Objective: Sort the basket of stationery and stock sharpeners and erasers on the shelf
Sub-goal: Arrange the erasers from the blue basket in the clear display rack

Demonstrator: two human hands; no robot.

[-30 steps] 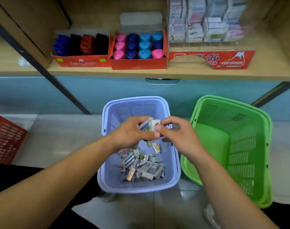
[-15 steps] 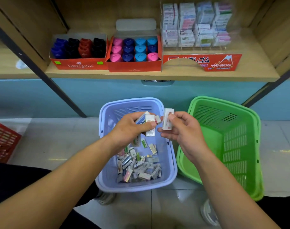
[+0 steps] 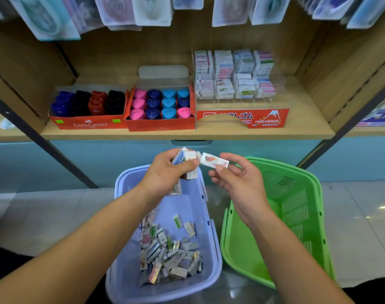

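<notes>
Left hand [image 3: 165, 172] was noted curled round a bunch [image 3: 185, 160] of wrapped erasers, held above the far rim of the purple basket [image 3: 191, 207]. Right hand [image 3: 239, 183] was noted pinching one eraser [image 3: 213, 161] between thumb and fingertips, its end just beside the bunch. Whether the two touched could not be told.

Progress, as judged: sorting was under way and not near its end. A heap [image 3: 169, 253] of small wrapped pieces was seen at the near end of the purple basket, with a few lying apart from it. These were taken for erasers, though the kinds were too small to be told. No sharpener was made out among them. On the shelf [image 3: 187, 135], the dark box [image 3: 88, 104] and the bright box [image 3: 160, 104] of sharpeners were seen filled in rows, so that part was judged done or nearly so. The rack [image 3: 235, 77] of eraser stacks was seen well filled. Shelving of the held pieces and of the heap was judged left to do.

Surroundings: a green basket [image 3: 296, 207] was recorded just beside the purple one, on its right. A red carton [image 3: 242, 118] stood in front of the rack. Hanging packs [image 3: 121, 12] overhung the shelf.

Obstructions: nothing was seen between the hands and the shelf. Access to the rack was judged narrowed by the carton front below and the packs above.
</notes>
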